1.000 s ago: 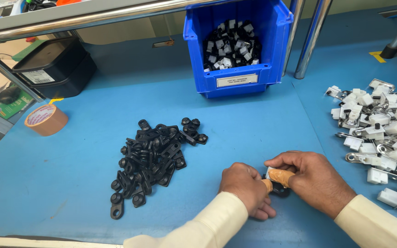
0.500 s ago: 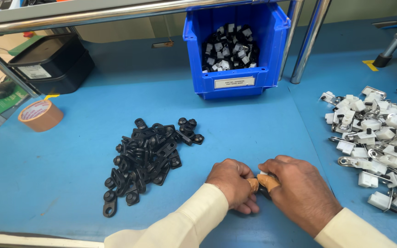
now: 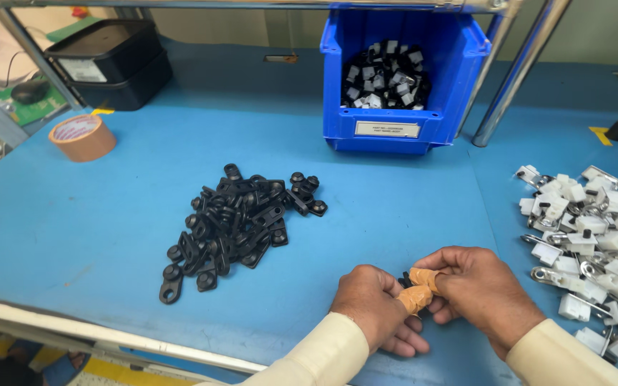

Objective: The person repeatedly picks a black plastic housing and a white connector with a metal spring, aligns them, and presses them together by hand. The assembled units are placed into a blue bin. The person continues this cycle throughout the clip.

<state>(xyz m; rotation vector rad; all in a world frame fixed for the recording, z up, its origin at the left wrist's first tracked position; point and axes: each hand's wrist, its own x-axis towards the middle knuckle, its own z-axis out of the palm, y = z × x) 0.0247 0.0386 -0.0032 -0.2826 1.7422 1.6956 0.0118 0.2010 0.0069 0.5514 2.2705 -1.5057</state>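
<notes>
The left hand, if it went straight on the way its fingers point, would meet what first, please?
The left hand points right, straight at the right hand; the two already meet around a small black part, so that comes first.

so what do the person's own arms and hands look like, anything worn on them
Both arms are covered by long cream-coloured sleeves that end at the wrists. The left hand and the right hand are bare, with no gloves, rings or watch showing. The only extra covering is tan-orange tape or finger cots wrapped around a fingertip of each hand, where the two hands meet.
</notes>
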